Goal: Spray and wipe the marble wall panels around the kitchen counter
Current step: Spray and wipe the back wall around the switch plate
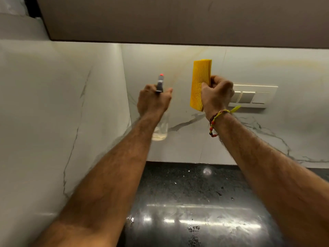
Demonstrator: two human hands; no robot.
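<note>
left hand (153,101) grips spray bottle (160,129), nozzle toward the back wall panel (178,68) near the corner. right hand (216,94) pinches folded yellow cloth (200,82) upright beside switch plate (254,97), above the counter (195,193).

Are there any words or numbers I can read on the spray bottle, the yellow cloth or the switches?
None can be read.
Clear plastic spray bottle in the left hand: no label shows.
Folded yellow ribbed cloth in the right hand: plain.
Cream wall switch plate: no markings visible.
</note>
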